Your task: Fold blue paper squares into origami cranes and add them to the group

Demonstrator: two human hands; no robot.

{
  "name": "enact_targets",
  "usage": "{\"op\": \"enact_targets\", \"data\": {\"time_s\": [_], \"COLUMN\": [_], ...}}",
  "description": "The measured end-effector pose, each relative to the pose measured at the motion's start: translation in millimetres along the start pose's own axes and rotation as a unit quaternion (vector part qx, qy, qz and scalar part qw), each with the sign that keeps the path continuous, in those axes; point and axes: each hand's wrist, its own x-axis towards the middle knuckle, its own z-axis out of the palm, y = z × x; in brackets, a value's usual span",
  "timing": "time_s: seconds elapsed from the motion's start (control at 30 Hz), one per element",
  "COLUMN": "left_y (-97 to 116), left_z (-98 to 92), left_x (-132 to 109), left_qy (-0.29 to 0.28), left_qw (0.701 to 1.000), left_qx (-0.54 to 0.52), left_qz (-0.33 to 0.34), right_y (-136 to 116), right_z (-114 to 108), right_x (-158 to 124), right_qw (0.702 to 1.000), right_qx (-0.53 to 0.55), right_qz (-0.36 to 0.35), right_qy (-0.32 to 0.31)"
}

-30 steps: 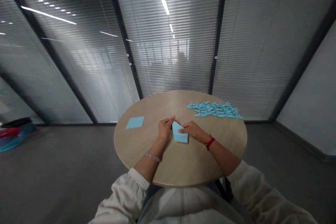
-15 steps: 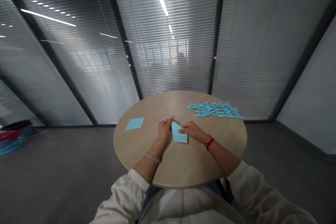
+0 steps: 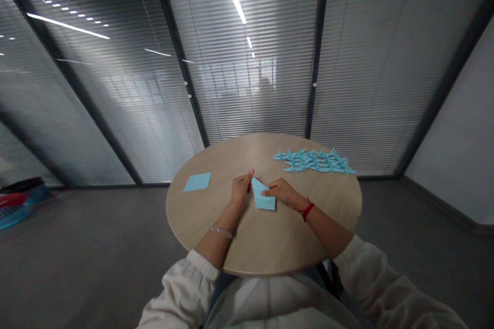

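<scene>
Over the middle of the round table, a light blue sheet of origami paper (image 3: 263, 199), partly folded with a slanted upper edge, is between my hands. My right hand (image 3: 284, 191) grips its right side, thumb on top and fingers underneath. My left hand (image 3: 240, 188) is closed at the paper's upper left corner, the thumb pointing up and away; its fingertips are partly hidden by the paper. Left of my hands lies a flat blue sheet of paper (image 3: 197, 182). At the back right, several folded blue paper cranes (image 3: 314, 161) sit in close rows.
The round wooden table (image 3: 278, 252) stands before a glass partition with blinds (image 3: 254, 108). Blue and red baskets (image 3: 17, 205) rest on the grey floor at the far left. A white wall (image 3: 459, 154) is at the right.
My left hand and its thumb have shifted slightly left against the paper's upper corner. The right hand and the folded sheet stay nearly still. The view has turned a little.
</scene>
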Motion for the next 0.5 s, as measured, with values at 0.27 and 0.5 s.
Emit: {"op": "enact_targets", "data": {"time_s": [0.27,0.5], "left_y": [-2.9,-7.2], "left_z": [5.9,6.8], "left_x": [0.8,0.8], "left_qy": [-0.084,-0.082], "left_qw": [0.996,0.997], "left_qx": [-0.008,0.002], "left_qz": [-0.013,0.007], "right_y": [3.0,-2.7], "right_z": [-1.4,-0.9], "right_x": [0.5,-1.9], "right_qw": [0.999,0.999], "right_qx": [0.017,0.020], "right_qz": [0.001,0.008], "right_qy": [0.046,0.024]}}
